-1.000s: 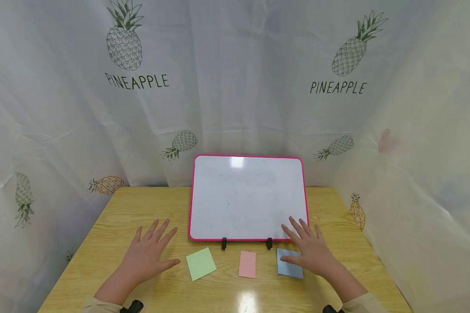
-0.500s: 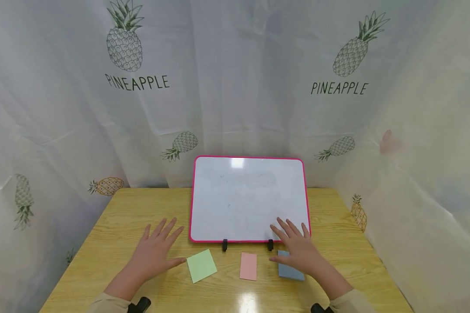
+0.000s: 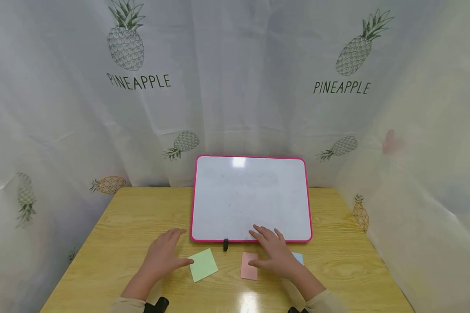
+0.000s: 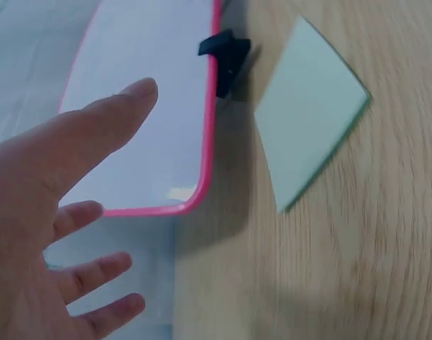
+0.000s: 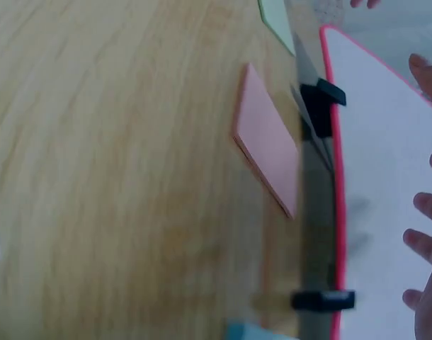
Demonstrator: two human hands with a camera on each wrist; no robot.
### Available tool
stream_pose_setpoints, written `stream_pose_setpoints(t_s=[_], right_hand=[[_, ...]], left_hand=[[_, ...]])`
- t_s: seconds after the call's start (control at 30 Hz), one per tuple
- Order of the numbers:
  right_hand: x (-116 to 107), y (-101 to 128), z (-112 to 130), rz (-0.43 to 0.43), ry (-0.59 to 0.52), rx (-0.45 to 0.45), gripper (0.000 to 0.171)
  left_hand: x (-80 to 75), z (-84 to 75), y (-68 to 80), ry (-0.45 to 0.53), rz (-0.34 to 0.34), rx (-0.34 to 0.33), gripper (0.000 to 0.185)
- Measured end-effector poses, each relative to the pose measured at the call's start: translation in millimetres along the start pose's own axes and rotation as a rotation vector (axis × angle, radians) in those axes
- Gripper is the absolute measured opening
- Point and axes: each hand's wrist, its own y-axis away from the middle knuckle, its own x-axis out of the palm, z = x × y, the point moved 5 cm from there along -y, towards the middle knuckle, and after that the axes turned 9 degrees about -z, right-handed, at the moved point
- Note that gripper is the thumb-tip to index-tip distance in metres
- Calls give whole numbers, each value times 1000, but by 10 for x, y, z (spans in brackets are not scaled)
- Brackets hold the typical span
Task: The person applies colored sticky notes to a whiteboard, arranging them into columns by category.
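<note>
My left hand, fingers spread loosely, hovers beside the green sticky-note pad; its thumb reaches over that pad's left corner in the head view. The left wrist view shows a gap between this thumb and the pad. My right hand hangs above the pink sticky-note pad, thumb and fingers apart, holding nothing. Behind that hand, the blue sticky-note pad is mostly hidden. A whiteboard with a pink frame leans upright just beyond both hands.
Black stand feet hold the whiteboard's lower edge; one foot shows in the head view, and another foot in the right wrist view. The wooden table is enclosed by a pineapple-print curtain.
Both hands have moved inward. The right went left from over the blue pad to over the pink one; the left went right toward the green pad. The pads and whiteboard stay put.
</note>
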Motion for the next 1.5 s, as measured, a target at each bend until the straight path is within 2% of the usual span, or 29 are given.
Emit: stream_pose_setpoints(t_s=[0.13,0.23,0.47,0.53,0.6,0.77,0.93,1.07,1.23,1.5], right_hand=[[165,-27,86,9,-109,-4,79],[279,-58,153,25,-198,19,77],[473,-87,291,61,-384,158,75],[534,-85,319,63,-445,194,73],[605,-87,347,55,-510,211,70],[823,-62,371,36,-649,261,64],[982,-26,348,36,-717,322,55],[1049,-15,327,39,-694,341,51],[1086,-5,317,33,-621,314,46],[1102,-23,323,28,-629,318,40]], left_hand=[[145,5,-25,134,22,-144,83],[256,21,-2,191,43,-213,81],[484,57,121,405,35,-288,74],[530,63,155,429,18,-288,73],[568,74,186,410,5,-289,72],[646,105,253,279,6,-285,72],[732,146,310,204,22,-280,72],[765,154,345,186,13,-271,70],[769,142,362,192,10,-251,68],[795,148,382,200,3,-231,67]])
